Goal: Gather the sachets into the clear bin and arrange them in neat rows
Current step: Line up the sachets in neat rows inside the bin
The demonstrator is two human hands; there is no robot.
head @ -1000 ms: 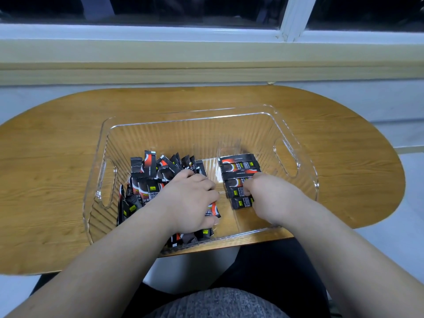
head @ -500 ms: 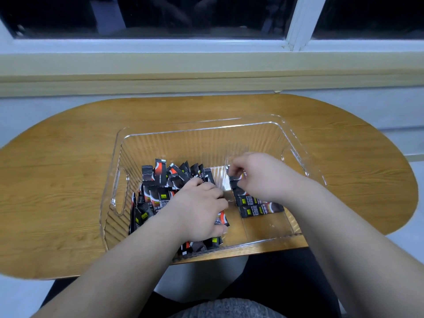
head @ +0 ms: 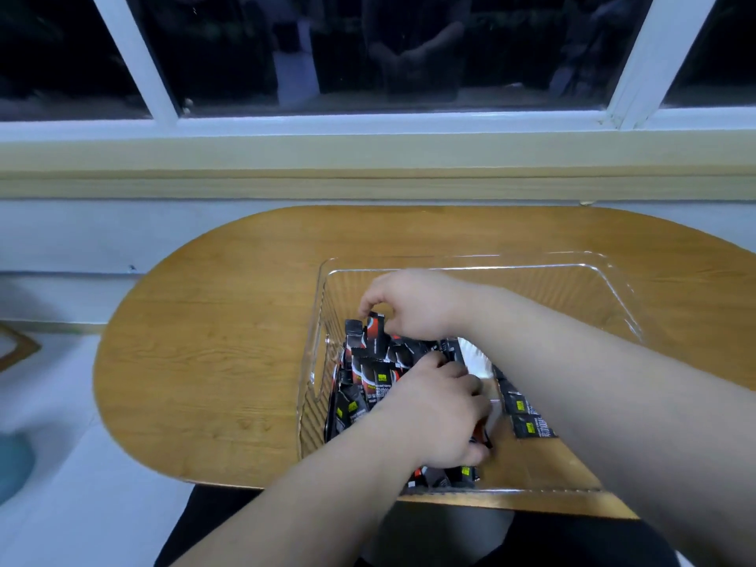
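Clear plastic bin (head: 532, 267) stands on the wooden table (head: 225, 341), close to its near edge. Black sachets inside: a loose pile (head: 364, 386) in the left half, and a short flat row (head: 527, 417) to the right, partly hidden by the right forearm (head: 613, 382). The right hand (head: 413, 304) reaches across to the pile's far end, thumb and fingers pinching one upright sachet (head: 376, 335) by its top. The left hand (head: 437, 415) lies on the pile's near right side, fingers and thumb curled round it
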